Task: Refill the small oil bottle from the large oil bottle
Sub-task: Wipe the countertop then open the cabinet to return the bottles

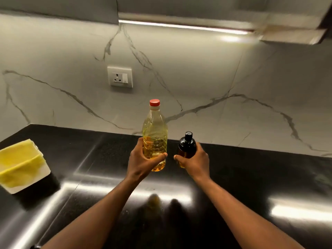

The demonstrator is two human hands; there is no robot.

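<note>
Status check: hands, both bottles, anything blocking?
Left hand grips large bottle, red cap on. Right hand grips small bottle, capped. Nothing blocking.

1. The big bottle (154,135) is clear plastic with a red cap, still on. It stands upright and holds yellow oil up to about the middle.
2. The small bottle (186,150) is dark brown with a black top. It is upright, just right of the big one, not touching it.
</note>
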